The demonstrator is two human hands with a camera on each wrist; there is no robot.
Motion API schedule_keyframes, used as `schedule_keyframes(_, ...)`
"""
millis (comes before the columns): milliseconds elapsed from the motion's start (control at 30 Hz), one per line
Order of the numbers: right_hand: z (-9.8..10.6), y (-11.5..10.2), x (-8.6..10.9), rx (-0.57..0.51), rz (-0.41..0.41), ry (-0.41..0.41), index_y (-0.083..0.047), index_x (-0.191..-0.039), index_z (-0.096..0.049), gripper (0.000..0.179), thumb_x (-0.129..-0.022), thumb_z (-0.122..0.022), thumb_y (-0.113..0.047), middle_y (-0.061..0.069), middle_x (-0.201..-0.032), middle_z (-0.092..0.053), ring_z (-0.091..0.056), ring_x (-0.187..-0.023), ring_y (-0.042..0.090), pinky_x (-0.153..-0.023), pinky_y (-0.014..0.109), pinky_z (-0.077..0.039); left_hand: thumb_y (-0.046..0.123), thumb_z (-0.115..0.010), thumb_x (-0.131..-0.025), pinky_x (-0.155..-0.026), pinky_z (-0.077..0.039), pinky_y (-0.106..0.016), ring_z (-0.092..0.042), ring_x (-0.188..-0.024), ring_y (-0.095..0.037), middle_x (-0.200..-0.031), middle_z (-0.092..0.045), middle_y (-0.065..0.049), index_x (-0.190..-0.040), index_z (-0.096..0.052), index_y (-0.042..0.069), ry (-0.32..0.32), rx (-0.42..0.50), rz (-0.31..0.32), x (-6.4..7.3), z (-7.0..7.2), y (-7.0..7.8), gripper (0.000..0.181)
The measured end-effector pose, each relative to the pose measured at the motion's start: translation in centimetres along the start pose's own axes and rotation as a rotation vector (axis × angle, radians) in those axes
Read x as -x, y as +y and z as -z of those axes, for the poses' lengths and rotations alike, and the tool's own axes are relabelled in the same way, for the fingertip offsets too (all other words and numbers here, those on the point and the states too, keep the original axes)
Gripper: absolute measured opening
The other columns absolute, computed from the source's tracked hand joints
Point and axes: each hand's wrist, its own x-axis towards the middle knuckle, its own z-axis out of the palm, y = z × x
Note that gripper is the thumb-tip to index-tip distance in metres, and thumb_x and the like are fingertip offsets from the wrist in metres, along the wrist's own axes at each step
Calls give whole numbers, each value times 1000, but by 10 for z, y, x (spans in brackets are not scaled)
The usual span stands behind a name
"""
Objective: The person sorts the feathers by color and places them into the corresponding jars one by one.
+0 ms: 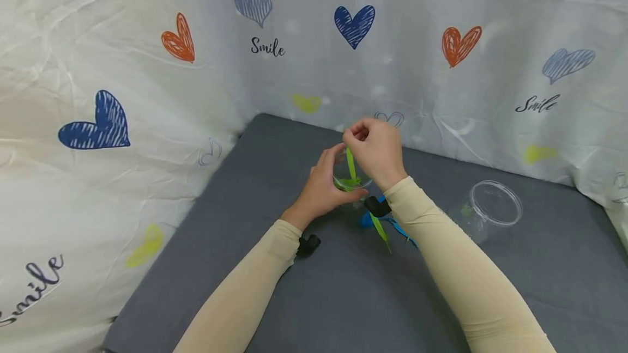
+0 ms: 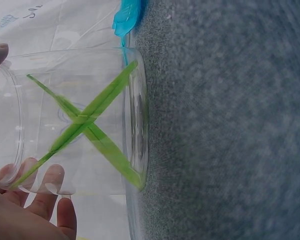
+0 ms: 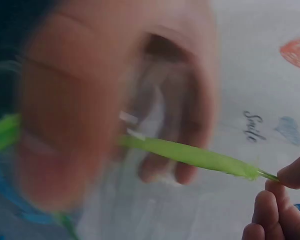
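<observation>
My left hand (image 1: pixel 321 187) grips a clear plastic jar (image 1: pixel 338 181) near its rim, thumb on the near side and fingers round the far side. Inside the jar, two green feathers (image 2: pixel 82 120) cross in an X in the left wrist view. Above the jar's mouth, my right hand (image 1: pixel 376 148) pinches a green feather (image 1: pixel 350 162) by its bare quill end, and the feather hangs down into the mouth. The right wrist view shows thumb and fingertips (image 3: pixel 290 172) on the quill, while my left hand, large and blurred, surrounds the jar.
Blue feathers (image 1: pixel 367 220) and a green feather (image 1: pixel 380 229) lie on the grey table (image 1: pixel 343 298), partly under my right wrist. A second clear jar (image 1: pixel 495 203) stands to the right, with a bit of green in it. Behind hangs a curtain (image 1: pixel 304 70) printed with hearts.
</observation>
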Motion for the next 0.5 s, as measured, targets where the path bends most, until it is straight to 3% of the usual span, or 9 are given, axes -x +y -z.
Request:
schedule_keyframes(233,-9,12,11,11,-41,-24,-12,-97,-79,20,-103,-67,-27,7,-85,-76,-66,-71,23,-66,39,-56,50,-88,-89,-119,-28,-72,-49,-149,-38,-169,-37,-3,-169,-26,35,0,8,-29,-2,-2,1,103)
schedule_keyframes(500,-9,18,24,29,-51,-64,-14,-97,-79,21,-103,-66,-29,4,-87,-77,-68,-73,22,-70,42,-58,49,-88,-88,-120,-30,-71,-49,-148,-26,-168,-39,-6,-171,-26,24,9,-45,-5,-2,-1,0,106)
